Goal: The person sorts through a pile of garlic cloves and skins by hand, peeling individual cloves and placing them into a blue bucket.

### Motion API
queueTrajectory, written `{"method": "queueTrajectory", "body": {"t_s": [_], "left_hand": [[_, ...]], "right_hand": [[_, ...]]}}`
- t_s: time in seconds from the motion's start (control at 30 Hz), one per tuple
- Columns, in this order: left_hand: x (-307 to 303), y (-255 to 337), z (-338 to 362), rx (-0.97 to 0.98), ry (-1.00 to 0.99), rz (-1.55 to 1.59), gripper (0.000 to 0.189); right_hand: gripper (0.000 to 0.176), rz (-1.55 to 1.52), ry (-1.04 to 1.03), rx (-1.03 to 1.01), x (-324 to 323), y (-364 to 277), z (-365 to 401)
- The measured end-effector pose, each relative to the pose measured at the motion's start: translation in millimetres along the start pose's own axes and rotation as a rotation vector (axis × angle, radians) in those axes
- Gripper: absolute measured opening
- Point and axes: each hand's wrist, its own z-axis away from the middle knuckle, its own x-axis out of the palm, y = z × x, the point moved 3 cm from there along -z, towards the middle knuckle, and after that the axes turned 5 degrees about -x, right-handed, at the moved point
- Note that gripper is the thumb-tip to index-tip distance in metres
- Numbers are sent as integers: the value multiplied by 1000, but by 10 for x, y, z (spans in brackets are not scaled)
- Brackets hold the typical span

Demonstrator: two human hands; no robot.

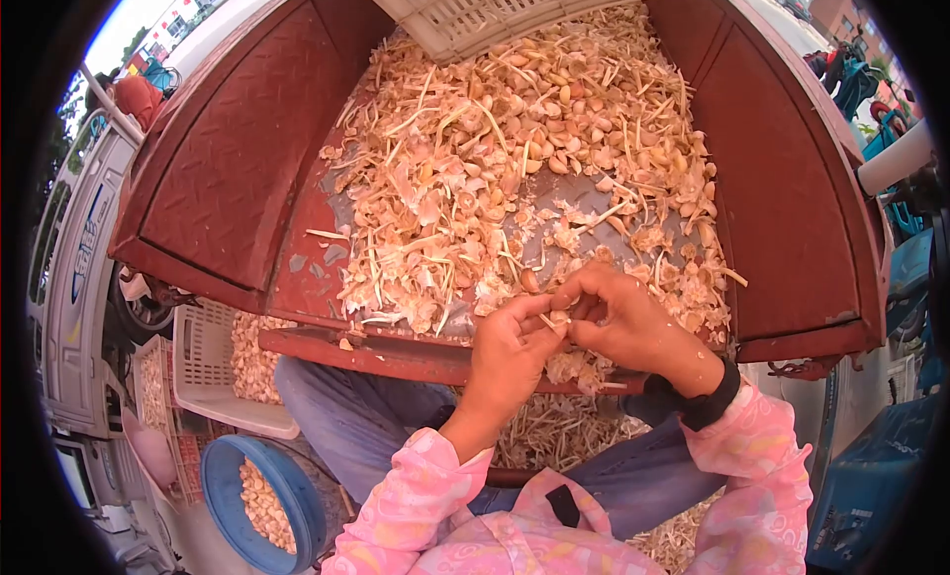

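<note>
My left hand [510, 349] and my right hand [628, 323] meet over the front edge of a red metal cart bed [297, 278]. Their fingertips pinch a small pale piece of garlic [556, 320], partly covered by the fingers. Just beyond the hands, a wide heap of garlic cloves [554, 115] spreads over the bed, mixed with papery skins [426, 204] and dry stalks. A clump of skins [579, 370] hangs at the edge under my right hand.
A cream plastic crate [495, 16] lies tilted across the heap's far end. On the lower left stand a blue tub [220, 476] and a white basket [213, 362], both holding cloves. More stalks and skins [559, 431] lie between my legs. A parked van [84, 239] is at the left.
</note>
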Motion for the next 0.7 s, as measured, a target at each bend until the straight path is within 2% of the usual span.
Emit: {"method": "queueTrajectory", "body": {"t_s": [0.1, 0.2, 0.3, 0.33, 0.4, 0.47, 0.53, 0.63, 0.7], "left_hand": [[12, -54, -1, 0, 43, 64, 26], [47, -69, -5, 83, 100, -68, 24], [86, -35, 27, 120, 155, -129, 24], [93, -7, 21, 127, 172, -121, 24], [77, -17, -21, -22, 131, 83, 27], [37, 11, -75, -197, 65, 330, 28], [74, 59, -60, -271, 81, 478, 27], [-12, 35, -122, -300, 23, 536, 30], [-66, 77, -151, -264, 24, 405, 33]], "right_hand": [[18, -96, -9, 56, 11, 0, 4], [17, 45, 32, -60, 47, -55, 0], [16, 17, 16, 74, 25, -57, -13], [16, -84, -3, 109, 14, -32, -27], [16, -279, -40, 175, -36, 36, -35], [14, -327, -50, 109, -45, 55, -28], [14, -413, -75, 32, -45, 5, -21], [14, -272, 72, 215, -285, -31, -46], [15, 453, 233, -131, -430, -27, -148]]}}
